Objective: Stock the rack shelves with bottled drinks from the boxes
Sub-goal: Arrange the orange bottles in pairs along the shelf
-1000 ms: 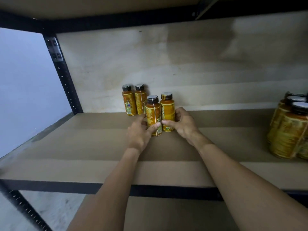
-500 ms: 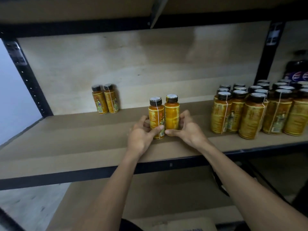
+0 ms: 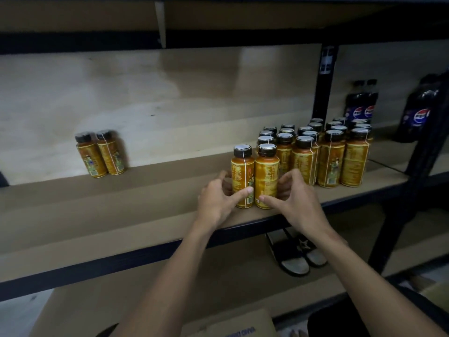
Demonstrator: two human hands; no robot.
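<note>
Sliding rightward since half a second ago, the tied pair of orange bottles [image 3: 254, 175] is now standing upright near the front edge of the shelf [image 3: 145, 210], just beside the block of matching bottles [image 3: 330, 161], where before it was well apart from them. I am watching both hands clamp it from either side. The left hand [image 3: 216, 200] is laying its thumb across the front of the left bottle with its fingers curled behind. The right hand [image 3: 295, 200] is mirroring that on the right bottle. Gripping low on both flanks is, I judge, keeping the two strung bottles from tipping or twisting as they are pushed as one. I am reading this as the closing-up step, so the row is growing without a gap. Another pair [image 3: 100, 154] is waiting at the back wall, far to the left. Pepsi bottles [image 3: 362, 103] are standing beyond the upright, and sandals [image 3: 296, 254] are lying on the board below.
</note>
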